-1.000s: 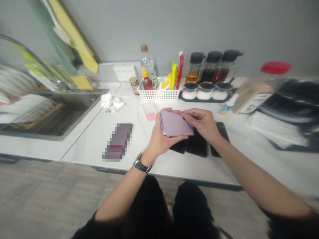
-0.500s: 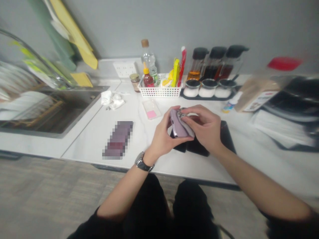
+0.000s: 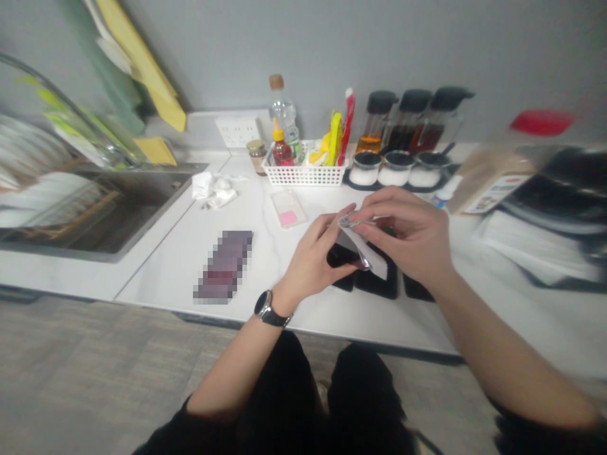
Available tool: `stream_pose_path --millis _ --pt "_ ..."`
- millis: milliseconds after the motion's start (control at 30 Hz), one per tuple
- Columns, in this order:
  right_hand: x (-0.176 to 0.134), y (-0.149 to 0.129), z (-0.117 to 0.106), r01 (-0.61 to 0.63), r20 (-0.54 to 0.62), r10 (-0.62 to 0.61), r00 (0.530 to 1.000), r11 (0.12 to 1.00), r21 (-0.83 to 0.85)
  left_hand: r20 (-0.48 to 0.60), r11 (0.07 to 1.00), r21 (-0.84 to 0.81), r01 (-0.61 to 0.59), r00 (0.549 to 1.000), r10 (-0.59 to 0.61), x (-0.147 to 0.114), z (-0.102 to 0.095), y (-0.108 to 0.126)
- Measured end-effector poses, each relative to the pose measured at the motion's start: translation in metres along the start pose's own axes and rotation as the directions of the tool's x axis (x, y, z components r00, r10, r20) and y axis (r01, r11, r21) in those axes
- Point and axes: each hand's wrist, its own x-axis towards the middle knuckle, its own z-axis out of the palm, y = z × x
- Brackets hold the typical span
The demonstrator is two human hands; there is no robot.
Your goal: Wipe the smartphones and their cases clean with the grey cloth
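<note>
Head view: left hand point(image 3: 310, 258) grips tilted phone point(image 3: 365, 259) by edges, above dark devices point(image 3: 379, 285) on desk point(image 3: 308, 316); right hand point(image 3: 415, 230) pinches pale cloth point(image 3: 378, 266) at phone's upper end. Risk: phone could slip if cloth pushes off-centre, striking devices.

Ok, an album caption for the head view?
Left hand grips a smartphone, right hand pinches a cloth, above a white countertop.

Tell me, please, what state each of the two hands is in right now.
Left hand: holding a tilted phone between thumb and fingers.
Right hand: closed, pinching a thin, pale cloth at the phone.
</note>
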Motion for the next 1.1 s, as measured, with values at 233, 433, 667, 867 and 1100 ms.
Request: stream_pose_path --millis 233,433,667,867,1100 --pt "0.003 -0.004 -0.015 0.144 0.202 -0.128 0.971 0.987 -0.066 0.014 0.994 0.099 0.040 0.999 -0.042 -0.001 -0.001 -0.003" --pt "0.000 0.004 -0.006 0.123 0.028 -0.121 0.992 0.989 -0.085 0.038 0.977 0.212 -0.028 0.999 0.020 -0.003 0.002 -0.002" --pt "-0.003 0.001 -0.008 0.058 0.121 -0.048 0.991 0.995 -0.076 -0.076 0.917 0.398 -0.004 0.996 0.038 0.000 -0.002 -0.003" --pt "-0.010 0.027 0.011 -0.291 -0.215 0.286 0.934 0.957 0.009 0.036 0.790 0.613 -0.023 0.999 0.002 0.005 -0.005 0.005" --pt "-0.011 0.051 0.015 -0.304 -0.147 0.291 0.945 0.950 -0.072 0.123 0.745 0.664 -0.063 0.992 -0.025 0.014 -0.001 0.006"
